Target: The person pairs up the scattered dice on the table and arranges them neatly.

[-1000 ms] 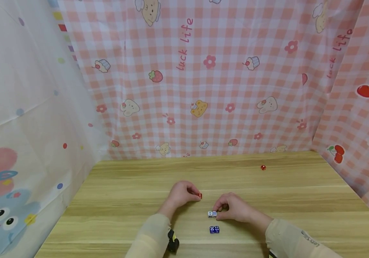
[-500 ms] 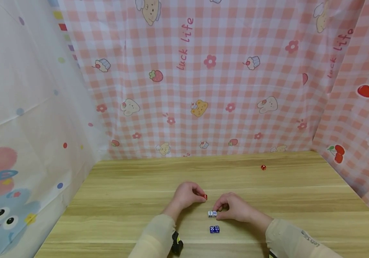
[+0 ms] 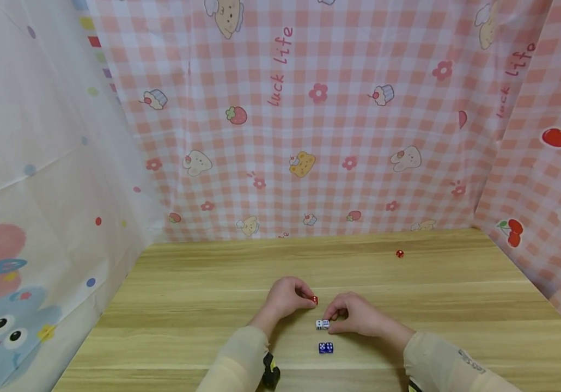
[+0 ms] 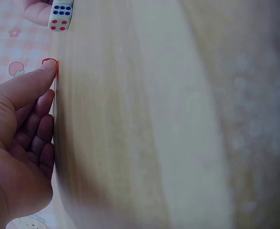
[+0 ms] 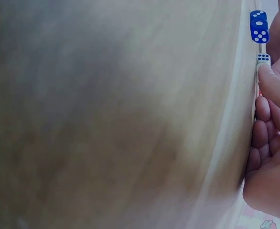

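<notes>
In the head view my left hand (image 3: 286,297) pinches a red die (image 3: 315,300) between thumb and fingertips at the middle of the wooden table. Only a thin red edge of it shows past the thumb in the left wrist view. To the right, my right hand (image 3: 356,317) holds the right-hand one of two white dice (image 3: 319,325) that stand side by side, touching. Its thumb covers part of a white die (image 5: 263,58) in the right wrist view. Nearer the front edge sit two blue dice (image 3: 326,348), also side by side.
Another red die (image 3: 400,253) lies alone near the back right of the wooden table (image 3: 202,272). A pink checked cloth (image 3: 310,130) hangs behind the table, with printed cloth on both sides.
My left hand has slid to the right with the red die, coming closer to the white dice. The right hand stays in place at the white dice.
</notes>
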The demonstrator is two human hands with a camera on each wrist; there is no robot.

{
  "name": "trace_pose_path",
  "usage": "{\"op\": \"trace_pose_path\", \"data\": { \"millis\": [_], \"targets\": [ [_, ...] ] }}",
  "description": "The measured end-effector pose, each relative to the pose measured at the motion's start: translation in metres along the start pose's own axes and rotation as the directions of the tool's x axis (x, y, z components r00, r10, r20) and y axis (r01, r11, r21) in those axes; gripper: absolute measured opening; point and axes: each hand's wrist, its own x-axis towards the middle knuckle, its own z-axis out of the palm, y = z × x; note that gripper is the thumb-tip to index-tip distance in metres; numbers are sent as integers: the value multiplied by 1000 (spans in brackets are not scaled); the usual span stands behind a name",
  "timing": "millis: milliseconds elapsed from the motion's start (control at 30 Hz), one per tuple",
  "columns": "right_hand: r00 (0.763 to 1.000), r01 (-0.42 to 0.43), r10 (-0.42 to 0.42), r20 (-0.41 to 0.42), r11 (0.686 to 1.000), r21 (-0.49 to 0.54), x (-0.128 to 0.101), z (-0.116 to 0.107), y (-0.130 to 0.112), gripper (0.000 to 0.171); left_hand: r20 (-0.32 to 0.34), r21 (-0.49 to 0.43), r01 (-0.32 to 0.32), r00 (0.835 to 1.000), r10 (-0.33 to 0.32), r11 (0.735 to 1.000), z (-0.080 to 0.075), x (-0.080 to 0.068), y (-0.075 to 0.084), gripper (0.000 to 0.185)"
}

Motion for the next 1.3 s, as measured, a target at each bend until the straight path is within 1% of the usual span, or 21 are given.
{"op": "trace_pose_path", "data": {
  "millis": [200, 400, 500, 633, 733, 1000, 1133, 1300],
  "targets": [
    [1000, 24, -25, 11, 999, 36, -1, -2, 0, 17, 8, -14, -2, 1000, 2, 1000, 0, 0, -1, 14],
    [999, -29, 25, 32, 993, 115, -3, -6, -5, 19, 11, -14, 1, 1000, -1, 1000, 0, 1, -1, 14],
    [998, -64, 60, 29, 986, 153, -6, -8, -7, 21, 11, -17, -6, 1000, 6, 1000, 0, 0, 0, 14],
    [996, -85, 85, 9, 979, 185, -10, -13, -6, 25, 10, -17, -13, 1000, 13, 1000, 0, 0, 0, 14],
    [997, -70, 73, -8, 977, 201, -14, -17, -4, 27, 11, -12, -13, 1000, 13, 1000, 0, -1, 0, 14],
    [996, -56, 67, -54, 981, 187, -26, -28, 2, 26, 16, -17, 3, 1000, -3, 1000, -1, -4, 3, 15],
    [995, -52, 67, -69, 978, 202, -33, -35, 5, 27, 27, -24, 4, 1000, -4, 1000, 0, -4, 3, 15],
    [989, -52, 80, -128, 977, 207, -41, -46, 10, 28, 23, -10, -2, 1000, 2, 1000, 2, -3, 2, 15]
  ]
}}
